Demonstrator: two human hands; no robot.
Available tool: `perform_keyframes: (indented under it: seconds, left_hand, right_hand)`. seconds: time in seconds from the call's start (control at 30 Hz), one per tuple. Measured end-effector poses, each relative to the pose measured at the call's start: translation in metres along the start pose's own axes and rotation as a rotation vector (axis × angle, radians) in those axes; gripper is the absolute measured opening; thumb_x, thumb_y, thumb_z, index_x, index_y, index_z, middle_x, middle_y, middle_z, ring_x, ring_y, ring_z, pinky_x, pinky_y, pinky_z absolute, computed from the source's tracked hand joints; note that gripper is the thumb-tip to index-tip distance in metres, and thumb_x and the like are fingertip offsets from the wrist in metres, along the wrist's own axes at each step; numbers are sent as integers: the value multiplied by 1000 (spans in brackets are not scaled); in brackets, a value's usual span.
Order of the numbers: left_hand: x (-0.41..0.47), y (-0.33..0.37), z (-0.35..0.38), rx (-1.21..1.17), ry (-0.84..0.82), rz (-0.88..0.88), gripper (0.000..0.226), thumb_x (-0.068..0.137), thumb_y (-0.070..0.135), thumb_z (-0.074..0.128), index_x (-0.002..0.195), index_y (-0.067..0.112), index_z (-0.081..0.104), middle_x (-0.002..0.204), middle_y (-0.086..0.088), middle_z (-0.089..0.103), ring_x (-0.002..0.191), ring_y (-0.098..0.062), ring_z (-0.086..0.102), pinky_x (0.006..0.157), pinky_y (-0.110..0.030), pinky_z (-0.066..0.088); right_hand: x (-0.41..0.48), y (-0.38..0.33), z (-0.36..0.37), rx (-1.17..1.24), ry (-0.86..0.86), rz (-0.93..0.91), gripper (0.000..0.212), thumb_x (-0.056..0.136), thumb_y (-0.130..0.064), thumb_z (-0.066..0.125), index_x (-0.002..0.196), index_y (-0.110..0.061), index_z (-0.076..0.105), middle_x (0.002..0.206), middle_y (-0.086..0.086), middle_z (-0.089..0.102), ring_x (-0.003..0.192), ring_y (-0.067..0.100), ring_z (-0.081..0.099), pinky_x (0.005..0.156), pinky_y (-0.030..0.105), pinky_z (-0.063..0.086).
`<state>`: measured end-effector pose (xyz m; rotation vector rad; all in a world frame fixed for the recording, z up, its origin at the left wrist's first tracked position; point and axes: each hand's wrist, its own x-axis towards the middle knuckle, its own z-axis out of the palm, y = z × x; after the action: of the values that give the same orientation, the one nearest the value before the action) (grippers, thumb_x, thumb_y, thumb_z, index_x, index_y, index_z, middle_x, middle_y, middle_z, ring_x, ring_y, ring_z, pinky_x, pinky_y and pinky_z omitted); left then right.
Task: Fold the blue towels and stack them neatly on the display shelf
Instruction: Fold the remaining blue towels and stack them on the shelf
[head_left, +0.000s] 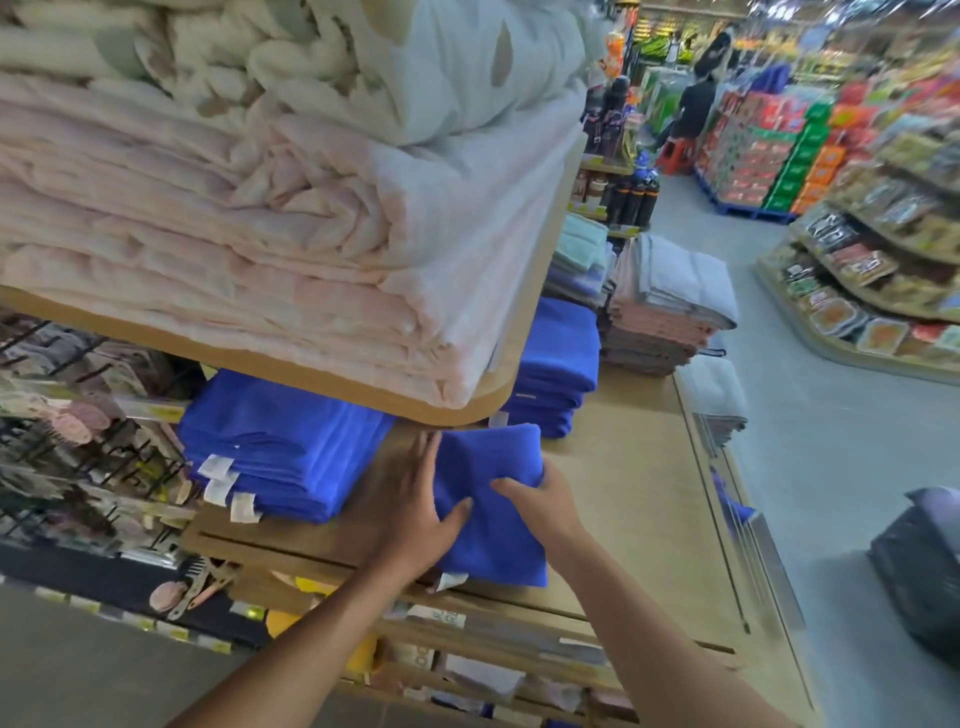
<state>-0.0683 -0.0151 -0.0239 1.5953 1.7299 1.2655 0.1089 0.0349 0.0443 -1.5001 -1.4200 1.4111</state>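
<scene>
folded blue towel (491, 540) lies near the front edge of the display shelf (628, 519), long axis running away from us — left hand (415, 501) flat against its left side, right hand (543, 499) gripping its right edge. the blue stack (280, 447) sits just left, nearer the left hand.

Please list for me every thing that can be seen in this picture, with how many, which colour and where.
folded towel: one, blue, on the display shelf, between both hands
left towel stack: one, blue, under the upper board
back towel stack: one, blue, behind the folded towel
bedding: one pile, pink below, cream above, on the upper board
mixed towel stack: one, pink and grey, shelf's far end
dark bag: one, black, lower right
left hand: straight fingers along the towel's left edge
right hand: grips the towel's right edge
</scene>
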Motion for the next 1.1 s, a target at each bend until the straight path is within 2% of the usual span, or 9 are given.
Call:
perform_keyframes:
  seconds: [0.1,0.23,0.33,0.43,0.6,0.77,0.9,1.0,1.1]
  left_hand:
    - [14,21,2,-411,27,-274,89,87,33,77,158,31,22,163,12,29,148,-7,32,121,-30,30]
    - [30,51,3,-946,-347,-607,61,82,50,77,134,21,64,137,-5,65,125,-21,62,98,-35,53]
    - [46,78,17,-886,-457,-557,48,88,32,75,131,14,64,130,-8,69,119,-24,67,88,-31,58]
    - [82,106,29,-823,-310,-512,43,88,18,73,128,9,64,121,-11,73,110,-26,71,86,-35,59]
    - [174,142,12,-721,-171,-461,20,90,31,73,108,22,74,115,-10,75,98,-25,73,81,-41,59]
    - [221,124,18,-705,-128,-637,31,99,20,61,131,19,58,130,-11,61,116,-25,63,101,-43,53]
    - [218,121,45,-762,108,-734,20,97,11,60,114,19,53,115,-9,60,90,-21,61,70,-40,57]
    - [198,113,53,-560,284,-575,21,94,16,60,113,23,55,122,-4,63,108,-24,63,81,-43,58]
    - [146,101,75,-127,490,-247,41,86,18,56,126,21,52,125,1,55,109,-23,56,99,-39,47]
  right_hand:
    - [-9,-12,-24,58,-23,-112,24,72,-26,77,95,-26,71,89,-7,78,86,13,74,66,26,57]
    - [-2,-38,-74,166,-82,-134,32,72,-29,81,103,-28,73,101,-3,79,94,16,76,81,37,62]
    - [20,-54,-107,239,-80,-104,37,80,-20,83,114,-22,70,108,1,78,102,23,75,89,44,59]
    - [45,-76,-129,318,-70,-105,29,86,-9,77,113,-18,69,107,7,78,99,28,75,81,41,62]
    - [122,-152,-140,384,-88,-83,42,83,-19,81,122,-11,68,112,12,77,100,30,75,83,43,63]
    - [184,-153,-130,125,-29,145,50,83,-29,83,123,-5,63,103,11,62,93,24,60,76,36,52]
    - [199,-117,-136,62,-51,113,45,88,-10,76,129,3,60,104,15,63,86,24,60,70,35,52]
    - [191,-106,-155,107,-61,22,42,94,-21,72,131,-12,57,113,7,64,89,18,64,69,33,55]
    - [172,-78,-209,12,46,-159,11,95,-22,71,104,-25,67,94,-4,73,72,5,70,55,21,54]
